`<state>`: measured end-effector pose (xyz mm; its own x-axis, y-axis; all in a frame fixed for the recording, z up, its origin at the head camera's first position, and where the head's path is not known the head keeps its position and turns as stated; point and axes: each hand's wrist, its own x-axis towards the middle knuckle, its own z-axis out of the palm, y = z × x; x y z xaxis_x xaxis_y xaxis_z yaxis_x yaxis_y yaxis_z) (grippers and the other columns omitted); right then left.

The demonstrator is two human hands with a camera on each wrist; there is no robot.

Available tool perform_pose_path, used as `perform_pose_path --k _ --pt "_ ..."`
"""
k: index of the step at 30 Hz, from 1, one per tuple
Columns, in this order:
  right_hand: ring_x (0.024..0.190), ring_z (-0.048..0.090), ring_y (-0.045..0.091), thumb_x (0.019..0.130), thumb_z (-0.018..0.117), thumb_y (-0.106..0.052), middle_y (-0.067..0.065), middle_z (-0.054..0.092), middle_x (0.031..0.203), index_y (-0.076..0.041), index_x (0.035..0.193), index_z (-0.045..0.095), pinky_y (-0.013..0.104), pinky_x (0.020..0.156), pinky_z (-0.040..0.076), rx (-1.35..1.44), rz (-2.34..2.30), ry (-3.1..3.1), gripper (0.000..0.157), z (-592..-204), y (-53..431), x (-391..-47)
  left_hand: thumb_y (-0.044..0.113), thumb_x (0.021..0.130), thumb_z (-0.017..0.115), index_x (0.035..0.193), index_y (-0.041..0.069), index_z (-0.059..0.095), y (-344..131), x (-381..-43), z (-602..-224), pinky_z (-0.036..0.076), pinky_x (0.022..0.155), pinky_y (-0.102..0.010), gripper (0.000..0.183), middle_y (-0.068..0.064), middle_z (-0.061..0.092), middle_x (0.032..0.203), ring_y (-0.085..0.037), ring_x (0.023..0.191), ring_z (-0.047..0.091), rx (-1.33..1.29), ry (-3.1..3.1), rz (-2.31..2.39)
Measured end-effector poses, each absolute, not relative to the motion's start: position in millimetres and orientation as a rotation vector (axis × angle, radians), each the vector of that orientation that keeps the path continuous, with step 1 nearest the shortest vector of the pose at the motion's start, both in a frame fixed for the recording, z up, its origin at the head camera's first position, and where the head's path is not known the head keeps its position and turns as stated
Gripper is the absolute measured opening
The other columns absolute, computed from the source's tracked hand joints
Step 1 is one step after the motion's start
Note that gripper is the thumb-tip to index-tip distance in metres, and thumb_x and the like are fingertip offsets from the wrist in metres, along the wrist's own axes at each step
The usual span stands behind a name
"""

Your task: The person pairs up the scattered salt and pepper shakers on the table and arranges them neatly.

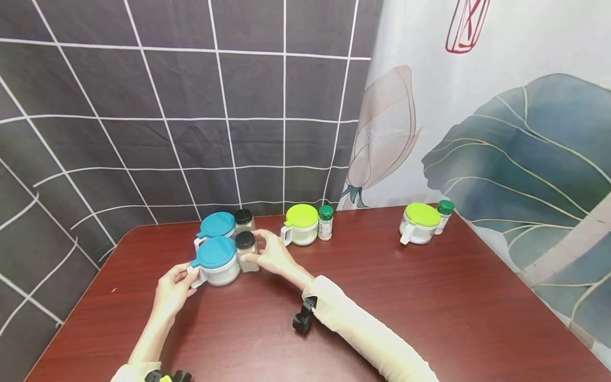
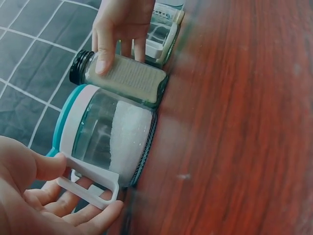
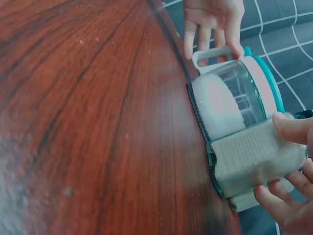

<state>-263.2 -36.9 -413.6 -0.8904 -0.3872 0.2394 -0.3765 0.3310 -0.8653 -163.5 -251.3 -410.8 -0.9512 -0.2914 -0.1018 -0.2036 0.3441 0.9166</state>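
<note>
At the left of the table stands a glass seasoning jar (image 1: pixel 223 275) with a blue lid and white handle, part-filled with white grains (image 2: pixel 129 134). My left hand (image 1: pixel 169 292) holds its handle (image 2: pixel 93 183) between thumb and fingers. Touching the jar's right side is a square glass spice bottle (image 1: pixel 246 248) with a black cap and pale powder inside. My right hand (image 1: pixel 277 257) grips this bottle, the thumb on the near face and the fingers round the far side. Both containers stand upright on the table.
Right behind stand another blue-lidded jar (image 1: pixel 216 224) and another black-capped bottle (image 1: pixel 244 217). Further right are a green-lidded jar (image 1: pixel 302 228) and a green-capped bottle (image 1: pixel 325 225), with a similar pair, jar (image 1: pixel 420 220) and bottle (image 1: pixel 445 212), near the table's (image 1: pixel 363 281) right edge.
</note>
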Motion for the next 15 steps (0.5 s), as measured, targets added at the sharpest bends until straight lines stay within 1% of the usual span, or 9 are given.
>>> perform_pose_path --k 2,4,7,10,11,12,15 --pt "0.105 0.067 0.027 0.074 0.082 -0.013 0.015 0.066 0.118 0.0 0.122 0.057 0.031 0.088 0.055 -0.736 -1.665 2.551 0.055 -414.1 -37.0 -262.4 0.018 0.099 0.049 0.134 -0.007 0.045 -250.2 -162.6 -409.3 0.055 0.076 -0.019 0.043 -0.032 0.05 0.134 -0.011 0.096 0.061 0.47 -2.534 -1.63" --pt "0.106 0.067 0.027 0.075 0.081 -0.012 0.015 0.064 0.12 0.0 0.123 0.056 0.03 0.088 0.054 -0.752 -1.656 2.562 0.056 -415.0 -37.3 -262.0 0.02 0.098 0.05 0.134 -0.005 0.047 -249.0 -161.6 -407.7 0.053 0.077 -0.017 0.044 -0.031 0.052 0.133 -0.021 0.103 0.063 0.471 -2.566 -1.545" --pt "0.107 0.066 0.028 0.075 0.081 -0.01 0.016 0.062 0.123 0.001 0.126 0.055 0.029 0.089 0.054 -0.794 -1.627 2.588 0.058 -416.3 -37.3 -261.1 0.022 0.098 0.05 0.133 -0.005 0.048 -247.9 -159.6 -405.4 0.052 0.089 -0.028 0.044 -0.03 0.054 0.131 -0.036 0.115 0.059 0.455 -2.6 -1.422" --pt "0.108 0.065 0.028 0.074 0.082 -0.009 0.017 0.061 0.124 0.001 0.127 0.054 0.029 0.089 0.054 -0.839 -1.591 2.63 0.06 -417.1 -37.0 -260.1 0.02 0.098 0.05 0.133 -0.001 0.051 -246.5 -157.8 -402.9 0.046 0.096 -0.039 0.041 -0.027 0.058 0.129 -0.038 0.119 0.058 0.438 -2.612 -1.326" --pt "0.108 0.065 0.028 0.074 0.082 -0.009 0.017 0.061 0.124 0.002 0.127 0.055 0.029 0.089 0.054 -0.845 -1.584 2.645 0.061 -417.2 -36.6 -259.6 0.019 0.098 0.05 0.133 0.0 0.051 -246.0 -157.4 -402.1 0.047 0.095 -0.038 0.04 -0.026 0.058 0.129 -0.038 0.118 0.059 0.428 -2.607 -1.309" --pt "0.107 0.066 0.028 0.073 0.082 -0.009 0.017 0.062 0.124 0.002 0.127 0.055 0.029 0.089 0.054 -0.851 -1.578 2.661 0.061 -417.2 -36.6 -259.0 0.018 0.097 0.05 0.134 0.001 0.051 -245.7 -157.1 -401.3 0.047 0.092 -0.033 0.04 -0.026 0.059 0.129 -0.038 0.117 0.059 0.411 -2.602 -1.294" --pt "0.106 0.065 0.028 0.073 0.082 -0.009 0.017 0.061 0.125 0.0 0.128 0.055 0.03 0.09 0.054 -0.863 -1.572 2.688 0.062 -416.5 -36.9 -258.0 0.015 0.097 0.05 0.137 0.002 0.049 -245.0 -156.4 -397.9 0.042 0.08 -0.012 0.042 -0.023 0.059 0.13 -0.036 0.117 0.06 0.377 -2.566 -1.273"
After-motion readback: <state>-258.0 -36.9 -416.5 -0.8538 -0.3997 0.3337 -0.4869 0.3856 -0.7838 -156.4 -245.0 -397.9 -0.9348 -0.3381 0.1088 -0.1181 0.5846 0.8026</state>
